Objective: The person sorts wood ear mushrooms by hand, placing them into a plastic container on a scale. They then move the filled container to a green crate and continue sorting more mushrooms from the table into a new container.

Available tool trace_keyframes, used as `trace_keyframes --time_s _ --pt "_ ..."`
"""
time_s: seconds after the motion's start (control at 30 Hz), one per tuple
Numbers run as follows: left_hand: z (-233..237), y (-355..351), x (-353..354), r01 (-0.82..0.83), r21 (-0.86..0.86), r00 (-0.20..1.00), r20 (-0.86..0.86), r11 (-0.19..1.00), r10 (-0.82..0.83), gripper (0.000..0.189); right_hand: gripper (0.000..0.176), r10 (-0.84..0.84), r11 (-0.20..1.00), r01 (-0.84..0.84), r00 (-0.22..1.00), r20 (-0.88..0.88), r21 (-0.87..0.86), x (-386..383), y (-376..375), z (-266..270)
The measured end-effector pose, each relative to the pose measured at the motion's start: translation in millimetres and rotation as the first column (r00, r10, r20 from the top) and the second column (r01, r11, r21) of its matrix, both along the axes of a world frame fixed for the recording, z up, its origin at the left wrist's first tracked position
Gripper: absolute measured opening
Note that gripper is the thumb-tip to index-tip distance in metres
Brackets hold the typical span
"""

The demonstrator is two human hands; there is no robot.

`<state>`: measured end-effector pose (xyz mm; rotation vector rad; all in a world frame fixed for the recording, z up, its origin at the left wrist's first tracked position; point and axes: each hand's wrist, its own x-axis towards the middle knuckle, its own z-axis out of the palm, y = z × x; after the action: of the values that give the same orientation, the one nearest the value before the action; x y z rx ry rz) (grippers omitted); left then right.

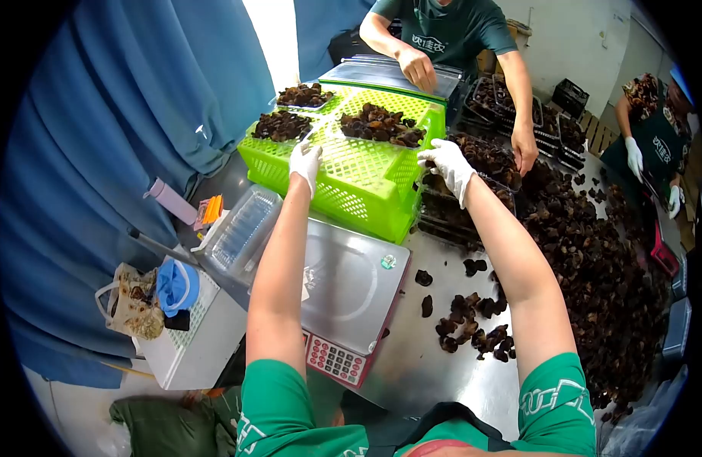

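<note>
A bright green plastic basket point(328, 194) lies upside down in front of me, its lattice base facing up. Several clear trays of dark wood ear mushrooms sit on it: one front left point(281, 126), one at the back point(304, 95), one on the right point(381, 126). My white-gloved left hand point(306, 164) is at the basket's near left edge, just below the front-left tray, fingers extended. My right hand point(450, 165), also gloved, is by the basket's right corner with fingers apart, between the right tray and the stacked mushroom trays point(484, 160). Neither hand visibly holds anything.
A digital scale point(351, 282) stands below my arms. Empty clear trays point(248, 228) are to the left. A big mushroom heap point(594, 282) covers the table's right side; loose pieces point(473, 324) lie nearer. A co-worker point(450, 38) reaches in opposite; another person point(659, 145) stands right.
</note>
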<state>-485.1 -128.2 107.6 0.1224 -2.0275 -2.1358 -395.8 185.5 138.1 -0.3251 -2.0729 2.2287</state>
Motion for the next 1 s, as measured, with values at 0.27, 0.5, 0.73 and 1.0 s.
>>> trace_keyframes --time_s 0.27,0.5,0.73,1.0 --pt "-22 -110 103 -0.372 -0.758 0.913 -0.404 0.536 0.063 0.044 0.029 0.292 0.956 -0.292 0.956 0.02 0.008 121 -11 23" --pt "-29 -206 153 -0.125 -0.915 0.974 -0.04 0.383 0.222 0.02 0.03 0.479 0.877 -0.475 0.849 0.222 -0.073 262 -18 5" --pt "-29 -201 149 -0.125 -0.783 0.946 0.091 0.61 0.311 0.019 0.029 0.347 0.934 -0.283 0.863 0.367 -0.217 352 17 -49" --pt "-8 -173 174 -0.418 -0.647 0.886 -0.444 0.637 0.131 0.008 0.03 0.219 0.955 -0.138 0.926 0.307 -0.264 401 34 -56"
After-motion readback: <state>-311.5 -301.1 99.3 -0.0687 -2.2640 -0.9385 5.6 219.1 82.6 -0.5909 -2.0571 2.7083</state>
